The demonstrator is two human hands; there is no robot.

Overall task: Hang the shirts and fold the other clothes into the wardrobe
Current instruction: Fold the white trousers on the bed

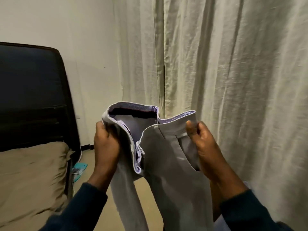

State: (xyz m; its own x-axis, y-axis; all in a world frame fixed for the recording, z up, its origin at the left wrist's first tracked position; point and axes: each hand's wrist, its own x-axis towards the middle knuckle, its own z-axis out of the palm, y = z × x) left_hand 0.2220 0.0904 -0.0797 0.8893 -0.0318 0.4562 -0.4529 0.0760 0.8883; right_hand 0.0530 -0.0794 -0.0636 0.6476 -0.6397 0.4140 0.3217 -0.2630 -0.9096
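Note:
A pair of light grey trousers (166,164) hangs in front of me, held up by the waistband with the fly open and a pale lilac lining showing. My left hand (106,147) grips the left side of the waistband, fingers curled round the cloth. My right hand (205,147) pinches the right side of the waistband between thumb and fingers. Both legs of the trousers hang down out of the bottom of the frame. No wardrobe or shirts are in view.
A bed with a tan cover (30,177) and a dark headboard (31,90) stands at the left. Cream curtains (233,72) fill the right and back. A teal object (80,169) and a white cable lie on the floor beside the bed.

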